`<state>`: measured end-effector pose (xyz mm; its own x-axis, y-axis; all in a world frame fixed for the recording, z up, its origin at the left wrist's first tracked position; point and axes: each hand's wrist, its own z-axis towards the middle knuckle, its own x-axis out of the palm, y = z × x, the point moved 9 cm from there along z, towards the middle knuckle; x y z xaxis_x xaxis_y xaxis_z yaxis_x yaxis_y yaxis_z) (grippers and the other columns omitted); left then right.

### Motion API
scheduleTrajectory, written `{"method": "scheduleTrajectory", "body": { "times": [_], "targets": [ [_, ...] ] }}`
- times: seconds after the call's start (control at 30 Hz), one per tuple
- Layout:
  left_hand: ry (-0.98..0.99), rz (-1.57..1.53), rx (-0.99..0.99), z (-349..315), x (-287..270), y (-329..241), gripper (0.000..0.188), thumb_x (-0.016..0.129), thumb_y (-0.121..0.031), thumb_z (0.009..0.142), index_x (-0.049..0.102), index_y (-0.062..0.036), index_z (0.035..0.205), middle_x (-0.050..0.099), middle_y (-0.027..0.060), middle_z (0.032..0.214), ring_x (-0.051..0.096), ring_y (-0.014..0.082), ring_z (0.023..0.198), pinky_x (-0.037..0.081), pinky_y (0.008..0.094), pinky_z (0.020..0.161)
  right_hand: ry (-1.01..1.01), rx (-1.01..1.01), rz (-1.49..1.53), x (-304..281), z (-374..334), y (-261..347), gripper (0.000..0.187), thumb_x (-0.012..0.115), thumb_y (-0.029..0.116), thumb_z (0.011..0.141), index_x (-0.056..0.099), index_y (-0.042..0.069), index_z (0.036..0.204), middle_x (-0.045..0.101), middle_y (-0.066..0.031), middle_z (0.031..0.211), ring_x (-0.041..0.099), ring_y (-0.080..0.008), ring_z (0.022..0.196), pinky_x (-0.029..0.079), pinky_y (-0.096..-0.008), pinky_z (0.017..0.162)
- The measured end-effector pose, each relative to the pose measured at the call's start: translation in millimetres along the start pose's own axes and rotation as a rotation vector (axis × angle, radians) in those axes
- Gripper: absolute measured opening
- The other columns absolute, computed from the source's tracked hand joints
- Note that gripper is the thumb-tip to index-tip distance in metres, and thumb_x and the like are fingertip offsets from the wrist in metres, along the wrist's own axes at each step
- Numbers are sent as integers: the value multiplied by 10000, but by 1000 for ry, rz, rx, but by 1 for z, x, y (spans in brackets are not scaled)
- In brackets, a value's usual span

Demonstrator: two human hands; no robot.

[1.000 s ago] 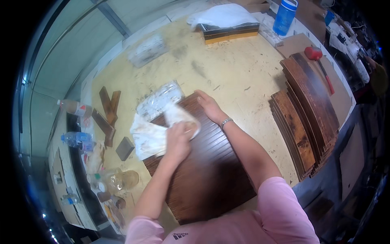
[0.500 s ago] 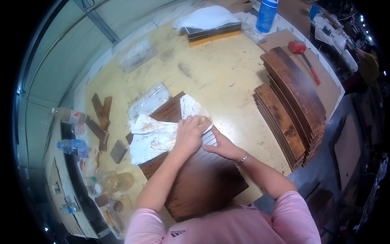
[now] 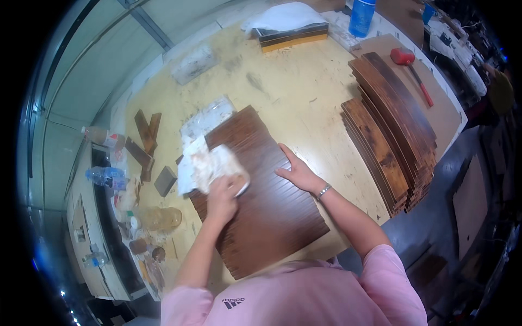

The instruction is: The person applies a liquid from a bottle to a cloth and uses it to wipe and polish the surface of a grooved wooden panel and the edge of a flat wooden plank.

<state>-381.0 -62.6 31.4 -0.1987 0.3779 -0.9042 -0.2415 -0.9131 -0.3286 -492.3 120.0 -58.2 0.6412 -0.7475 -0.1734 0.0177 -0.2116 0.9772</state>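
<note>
Several dark brown wooden planks [image 3: 272, 233] lie side by side before me, stacked like a panel with stepped edges. My left hand [image 3: 222, 198] is closed on a stained white cloth [image 3: 209, 163] and presses it on the left part of the planks. A loose end of the cloth trails past their left edge. At the right edge of the planks rests my right hand [image 3: 300, 175], its thumb and forefinger spread apart; the other fingers are partly hidden. A bracelet circles the right wrist.
Curved-looking stacks of planks [image 3: 389, 119] stand at the right beside a red mallet [image 3: 403, 56]. A blue bottle [image 3: 361, 19] and a cloth-covered block [image 3: 293, 38] are at the back. Plastic bottles [image 3: 157, 218], wood offcuts [image 3: 145, 130] and a small grey block [image 3: 165, 181] line the left.
My left hand has moved left and nearer with the cloth, away from my right hand, uncovering the planks' far part. The right hand has shifted slightly to the planks' right edge.
</note>
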Motion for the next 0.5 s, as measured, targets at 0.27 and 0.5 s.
{"method": "scheduleTrajectory", "body": {
  "times": [0.27,0.5],
  "targets": [
    [182,-122,-565,-153,-85,56,372,554,115,773,739,-34,1059,623,140,920,611,319,931,477,401,846,9,24,100,-5,-97,-1,916,734,252,890,198,3,1590,241,-233,1641,254,-310,1522,228,-377,1228],
    [353,-45,-102,-41,23,-74,400,617,-122,914,599,-31,1304,475,92,1504,400,304,1413,245,599,1149,-14,-80,37,6,-136,10,960,760,193,863,169,-12,1591,223,-244,1641,231,-334,1527,215,-381,1231]
  ]
}}
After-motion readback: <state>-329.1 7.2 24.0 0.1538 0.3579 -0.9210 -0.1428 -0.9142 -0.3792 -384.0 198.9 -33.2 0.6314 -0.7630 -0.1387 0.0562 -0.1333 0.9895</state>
